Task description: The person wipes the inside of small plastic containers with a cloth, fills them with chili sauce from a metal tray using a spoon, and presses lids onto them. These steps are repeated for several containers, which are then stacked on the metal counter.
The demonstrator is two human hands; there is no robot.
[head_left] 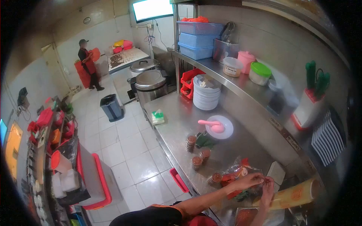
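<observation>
Both hands meet above the steel counter [177,113] at the lower right. My left hand [249,181] has its fingers pinched together, and my right hand [268,187] is closed close beside it. Whatever is between the fingertips is too small to name. Just behind them lies a clear plastic bag [238,167] with red and orange things around it. Several small stacked cups, one stack [214,178] nearest my left hand, stand to the left. A yellow roll [298,194] lies right of my right hand, and a metal tray of reddish food [246,217] sits below.
A pink spoon [211,123] rests on a white plate [226,130]. Stacked plates [206,96] stand farther back, under the shelf [241,83]. Knives in a white block [310,105] are at right. A person [88,62] stands at the far left, beyond a grey bin [112,108].
</observation>
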